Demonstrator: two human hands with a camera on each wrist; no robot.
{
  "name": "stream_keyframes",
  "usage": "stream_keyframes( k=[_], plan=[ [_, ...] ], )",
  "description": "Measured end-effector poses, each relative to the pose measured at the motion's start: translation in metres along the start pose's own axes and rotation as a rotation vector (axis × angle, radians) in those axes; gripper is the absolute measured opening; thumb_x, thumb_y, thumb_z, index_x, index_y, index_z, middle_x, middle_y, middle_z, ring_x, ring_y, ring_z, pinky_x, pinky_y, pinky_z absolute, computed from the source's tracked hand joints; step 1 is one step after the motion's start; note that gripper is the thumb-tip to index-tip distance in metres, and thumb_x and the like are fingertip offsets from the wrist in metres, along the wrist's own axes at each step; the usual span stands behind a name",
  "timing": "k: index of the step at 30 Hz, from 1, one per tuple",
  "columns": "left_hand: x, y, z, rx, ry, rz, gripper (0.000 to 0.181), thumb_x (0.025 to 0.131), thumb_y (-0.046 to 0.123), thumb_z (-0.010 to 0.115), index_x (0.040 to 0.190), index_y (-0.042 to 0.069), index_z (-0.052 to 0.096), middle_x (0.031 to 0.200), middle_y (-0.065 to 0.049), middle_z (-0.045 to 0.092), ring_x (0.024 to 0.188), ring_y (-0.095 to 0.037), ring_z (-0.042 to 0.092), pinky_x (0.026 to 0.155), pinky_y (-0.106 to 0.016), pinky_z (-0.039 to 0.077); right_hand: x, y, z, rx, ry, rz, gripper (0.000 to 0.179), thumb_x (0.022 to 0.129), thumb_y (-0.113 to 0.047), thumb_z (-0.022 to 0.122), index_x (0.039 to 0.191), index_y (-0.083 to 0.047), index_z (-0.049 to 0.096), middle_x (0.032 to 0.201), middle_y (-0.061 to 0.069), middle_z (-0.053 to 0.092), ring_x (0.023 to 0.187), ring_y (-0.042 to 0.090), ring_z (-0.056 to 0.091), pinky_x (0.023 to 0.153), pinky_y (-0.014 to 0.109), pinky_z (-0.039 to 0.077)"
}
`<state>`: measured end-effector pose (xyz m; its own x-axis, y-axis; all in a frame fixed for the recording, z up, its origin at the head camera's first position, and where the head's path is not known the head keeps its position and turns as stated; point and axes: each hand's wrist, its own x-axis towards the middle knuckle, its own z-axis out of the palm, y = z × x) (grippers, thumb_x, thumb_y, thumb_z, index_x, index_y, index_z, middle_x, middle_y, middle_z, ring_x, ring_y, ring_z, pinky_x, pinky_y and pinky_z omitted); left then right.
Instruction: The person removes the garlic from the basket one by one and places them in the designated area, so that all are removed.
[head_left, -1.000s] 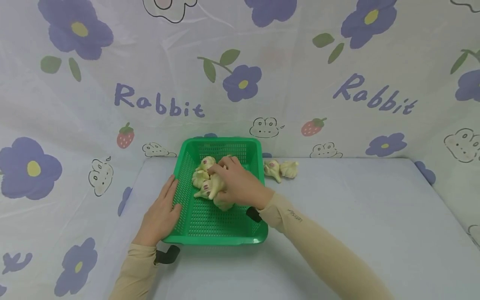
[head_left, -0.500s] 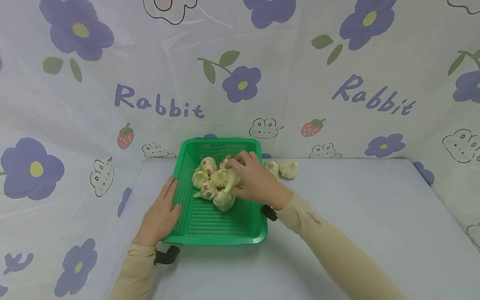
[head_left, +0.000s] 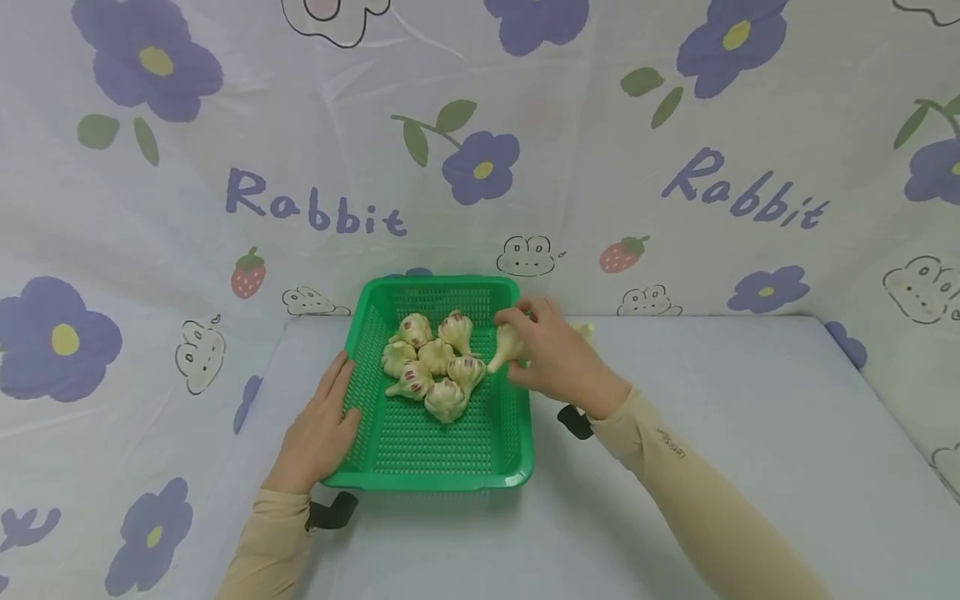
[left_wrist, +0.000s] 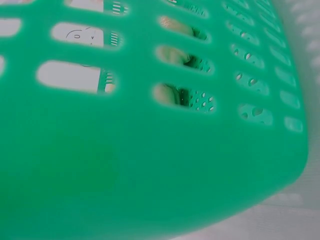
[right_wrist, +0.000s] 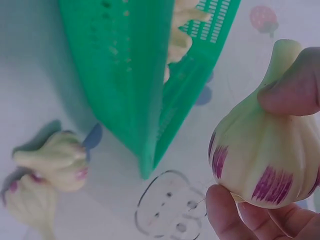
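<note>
Right grip pinches one garlic bulb, thumb by the neck, fingers at the purple-streaked lower end. In the head view, held bulb is at the right rim of the green basket, neck pointing inward; can't tell its height. Left grip has fingers extended, touching the basket's left side, not curled round it. Seven bulbs sit clustered inside, toward the far half. Two more bulbs lie side by side on the surface, right of the basket. Patterned "Rabbit" sheet behind.
</note>
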<state>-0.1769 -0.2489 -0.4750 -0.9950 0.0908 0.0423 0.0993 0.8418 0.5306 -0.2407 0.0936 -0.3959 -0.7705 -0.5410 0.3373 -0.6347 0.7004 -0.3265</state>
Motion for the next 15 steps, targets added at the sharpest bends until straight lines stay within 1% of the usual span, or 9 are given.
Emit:
stream_keyframes(
  k=[2, 7, 12, 15],
  plan=[
    [0.000, 0.000, 0.000, 0.002, 0.000, -0.001, 0.071, 0.103, 0.014, 0.042, 0.168, 0.008, 0.013, 0.177, -0.008, 0.007, 0.156, -0.040, 0.028, 0.117, -0.065, 0.036, -0.004, 0.006, -0.002, 0.000, 0.016, 0.013, 0.056, 0.078, -0.006, 0.080, 0.132, -0.005, 0.063, 0.130, 0.019, 0.054, 0.117, 0.034, 0.050, 0.083, 0.042, 0.059],
    [0.000, -0.001, 0.000, 0.000, 0.005, 0.000, 0.071, 0.103, 0.015, 0.042, 0.168, 0.009, 0.014, 0.177, -0.007, 0.007, 0.156, -0.041, 0.029, 0.115, -0.066, 0.038, -0.013, 0.023, -0.003, -0.007, 0.022, 0.071, 0.058, 0.079, -0.008, 0.081, 0.134, -0.005, 0.062, 0.130, 0.019, 0.053, 0.121, 0.035, 0.047, 0.080, 0.046, 0.061],
    [0.000, -0.001, 0.001, -0.002, 0.006, 0.003, 0.071, 0.103, 0.015, 0.042, 0.168, 0.008, 0.014, 0.177, -0.006, 0.007, 0.156, -0.040, 0.030, 0.115, -0.066, 0.038, -0.022, 0.043, -0.003, -0.017, 0.010, 0.145, 0.060, 0.078, -0.007, 0.080, 0.135, -0.006, 0.062, 0.131, 0.019, 0.052, 0.118, 0.034, 0.046, 0.078, 0.047, 0.061],
    [0.000, -0.002, 0.001, -0.003, 0.005, 0.005, 0.071, 0.103, 0.015, 0.042, 0.168, 0.008, 0.014, 0.177, -0.007, 0.007, 0.156, -0.040, 0.029, 0.116, -0.065, 0.037, -0.027, 0.056, -0.005, -0.032, 0.012, 0.168, 0.060, 0.078, -0.007, 0.081, 0.134, -0.005, 0.062, 0.130, 0.021, 0.052, 0.117, 0.036, 0.047, 0.078, 0.050, 0.060]
  ],
)
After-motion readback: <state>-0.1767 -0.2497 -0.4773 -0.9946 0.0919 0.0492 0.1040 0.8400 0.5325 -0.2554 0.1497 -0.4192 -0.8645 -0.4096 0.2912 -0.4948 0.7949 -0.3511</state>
